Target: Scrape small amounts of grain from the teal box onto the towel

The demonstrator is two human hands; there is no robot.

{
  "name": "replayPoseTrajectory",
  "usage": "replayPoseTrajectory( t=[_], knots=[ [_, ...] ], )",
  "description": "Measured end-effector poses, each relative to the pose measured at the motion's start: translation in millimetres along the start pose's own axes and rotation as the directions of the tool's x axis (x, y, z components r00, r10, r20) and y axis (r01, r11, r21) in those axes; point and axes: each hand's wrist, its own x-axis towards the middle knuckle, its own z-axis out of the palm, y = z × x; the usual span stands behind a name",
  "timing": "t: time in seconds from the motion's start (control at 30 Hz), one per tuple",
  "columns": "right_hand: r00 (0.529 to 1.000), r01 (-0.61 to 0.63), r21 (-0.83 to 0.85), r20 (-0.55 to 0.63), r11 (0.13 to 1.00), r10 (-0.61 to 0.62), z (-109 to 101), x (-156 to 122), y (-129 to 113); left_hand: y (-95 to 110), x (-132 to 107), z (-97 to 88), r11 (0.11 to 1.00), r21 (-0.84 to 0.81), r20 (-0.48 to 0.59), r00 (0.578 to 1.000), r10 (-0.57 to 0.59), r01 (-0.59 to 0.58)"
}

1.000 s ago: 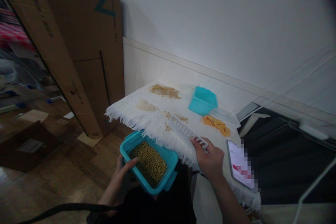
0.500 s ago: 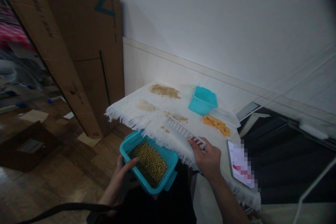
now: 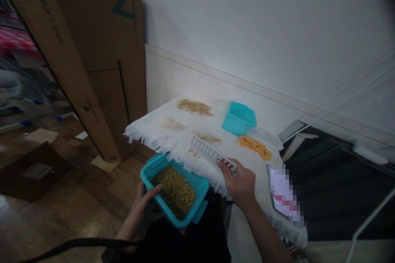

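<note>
My left hand (image 3: 140, 207) grips the near left side of a teal plastic container (image 3: 202, 191), its thumb over the rim. Yellowish beans (image 3: 177, 191) fill much of it, and it is held low in front of the table's fringed edge. In my right hand (image 3: 242, 185) is a long white slotted plastic tray (image 3: 210, 152), pinched at its near end and tilted above the cloth. A few loose beans (image 3: 194, 153) lie beside the tray's far end. Behind it, a small heap of beans (image 3: 208, 137) is partly hidden.
The white fringed cloth (image 3: 148, 129) bears a bean pile (image 3: 194, 107), a pale grain pile (image 3: 172, 123), a second teal container (image 3: 239, 119), a clear lid (image 3: 265, 137), an orange cloth (image 3: 255, 148) and a phone (image 3: 284, 197). A tall cardboard box (image 3: 105, 49) stands left.
My right hand has moved slightly left with the white slotted tray, its far end now closer to the loose beans. My left hand and the teal container have barely moved.
</note>
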Motion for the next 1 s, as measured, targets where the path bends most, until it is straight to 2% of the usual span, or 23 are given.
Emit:
replayPoseTrajectory(
  t=[0.17,0.37,0.53,0.7,0.77,0.87,1.0],
  knots=[
    [0.995,0.092,0.029,0.025,0.995,-0.093,4,-2,-1,0,-1,-3.5,1.000,-0.011,0.038,0.999,0.017,-0.017],
    [0.994,0.098,0.031,0.045,0.995,-0.100,4,-4,-4,4,-7,-2.8,0.999,0.017,0.072,0.997,0.041,-0.043],
    [0.991,0.101,0.012,0.084,0.995,-0.102,-1,-16,-17,4,-8,-1.5,1.000,0.000,0.060,0.998,0.028,-0.029],
    [0.982,0.135,0.066,0.125,0.989,-0.142,-7,-29,-31,2,-9,0.3,1.000,-0.011,0.071,0.997,0.028,-0.027],
    [0.992,0.088,0.047,0.091,0.995,-0.092,-8,-26,-30,2,-10,1.1,1.000,-0.006,0.073,0.997,0.027,-0.027],
    [0.995,-0.093,0.016,0.023,0.995,0.093,-12,-13,-21,2,-10,1.6,1.000,-0.004,0.048,0.999,0.021,-0.021],
    [0.928,-0.372,0.028,-0.020,0.928,0.372,-22,4,-5,2,-4,0.8,1.000,-0.021,0.011,1.000,0.010,-0.010]
  ],
)
